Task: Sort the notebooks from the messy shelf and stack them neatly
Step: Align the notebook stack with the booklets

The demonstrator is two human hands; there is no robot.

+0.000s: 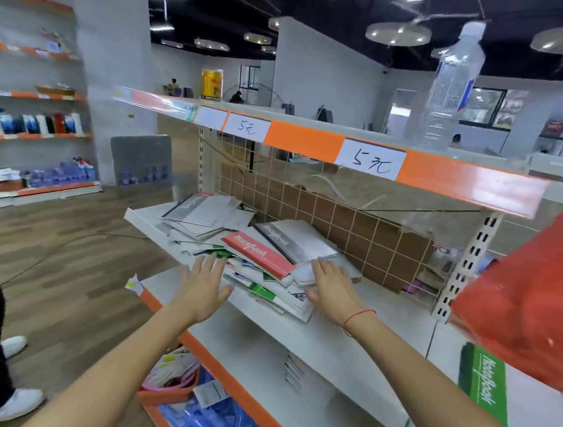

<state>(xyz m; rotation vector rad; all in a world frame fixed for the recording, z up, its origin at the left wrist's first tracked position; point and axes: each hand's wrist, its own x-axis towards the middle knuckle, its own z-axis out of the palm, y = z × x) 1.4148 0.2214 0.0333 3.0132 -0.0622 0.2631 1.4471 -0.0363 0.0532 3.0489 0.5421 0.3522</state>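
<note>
White metal shelf (335,349) with orange edge strip is the landmark, messy notebook pile (236,243) lies on it against the wire grid back panel (341,219). Far left of the shelf, a standing person's white shoes (19,405) on the wood floor. Below the shelf's left end, orange basket (166,391) holds pink-edged packets, count not clear; beside it blue plastic-wrapped packs (218,424), too blurred to count. Left hand (202,288) hovers over the shelf's front edge just left of the pile, fingers spread and straight, holding nothing. On the pile: two grey-cover notebooks clearly readable, one at the back left (201,209), one at the back right (299,241); one red notebook (257,252) between them on top; green and white covers underneath, number cannot tell. Right hand (330,281) lies flat on the pile's right end, fingers together on a pale cover, thumb at the stack's front edge; red string on its wrist. Above the shelf, upper shelf rail carries two handwritten price tags (371,160) and one clear water bottle (450,88). Right of the shelf, one red plastic bag (533,292), one green notebook (484,381) beneath it
</note>
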